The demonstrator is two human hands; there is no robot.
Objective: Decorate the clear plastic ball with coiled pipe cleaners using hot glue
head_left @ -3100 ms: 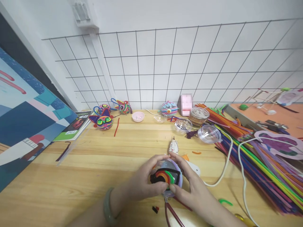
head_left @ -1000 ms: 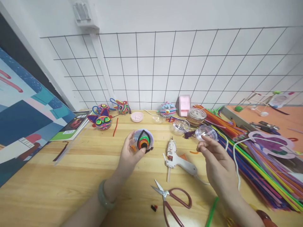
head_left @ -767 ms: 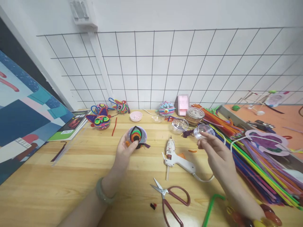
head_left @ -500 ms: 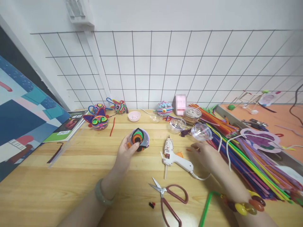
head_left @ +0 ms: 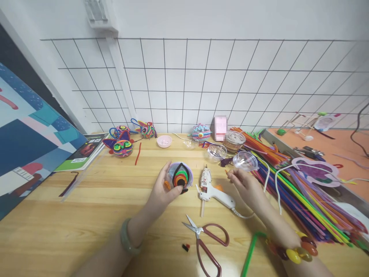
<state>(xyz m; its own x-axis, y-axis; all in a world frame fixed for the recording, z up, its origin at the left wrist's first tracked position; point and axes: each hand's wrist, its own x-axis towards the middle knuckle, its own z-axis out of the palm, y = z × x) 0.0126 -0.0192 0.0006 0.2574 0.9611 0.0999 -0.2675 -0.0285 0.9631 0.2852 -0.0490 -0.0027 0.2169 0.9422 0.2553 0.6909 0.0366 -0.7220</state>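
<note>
My left hand [head_left: 163, 192] is closed round a clear lilac ball [head_left: 180, 175] covered with concentric pipe-cleaner rings in black, red, orange and green, held just above the wooden table [head_left: 86, 215]. My right hand [head_left: 245, 186] hovers to the right of the white glue gun [head_left: 215, 192]. Its fingertips are pinched on a tiny orange bit near a clear half-sphere [head_left: 245, 161]. A beaded bracelet sits on that wrist.
Red-handled scissors [head_left: 207, 238] and a green pipe cleaner [head_left: 250, 250] lie near the front edge. A big pile of coloured pipe cleaners [head_left: 302, 192] fills the right side. Finished decorated balls [head_left: 121, 144], a pink bowl [head_left: 164, 141] and clear shells stand by the grid wall. A book [head_left: 83, 152] lies at left.
My hands parted: the left carried the decorated ball away from me. My right hand reached toward the clear half-sphere, dipped to the table by the glue gun, and now rises pinched.
</note>
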